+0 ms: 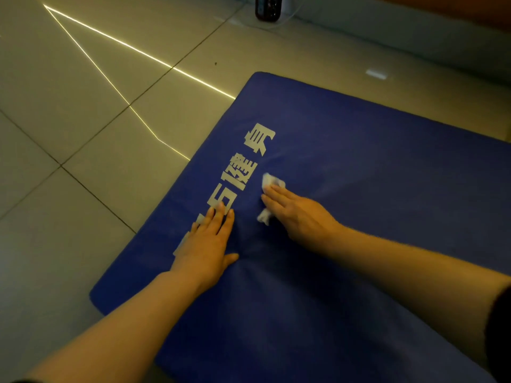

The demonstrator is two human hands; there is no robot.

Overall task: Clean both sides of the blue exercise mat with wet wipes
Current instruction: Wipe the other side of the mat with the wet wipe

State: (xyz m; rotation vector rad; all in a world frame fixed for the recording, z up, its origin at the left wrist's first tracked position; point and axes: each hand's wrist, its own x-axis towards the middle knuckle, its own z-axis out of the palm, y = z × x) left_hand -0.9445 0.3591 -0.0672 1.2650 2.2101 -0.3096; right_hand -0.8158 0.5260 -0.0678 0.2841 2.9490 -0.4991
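A flat blue padded exercise mat (345,189) with white printed characters lies on the pale tiled floor (69,134), under both hands and stretching away to the right and towards the person. The right hand (298,214), fingers straight, presses a crumpled white wet wipe (272,182) flat just beyond the left hand. The left hand (207,244) rests open-palmed on the lettering near the mat's left edge. Most unwiped surface seems to lie rightward, nearer the right hand.
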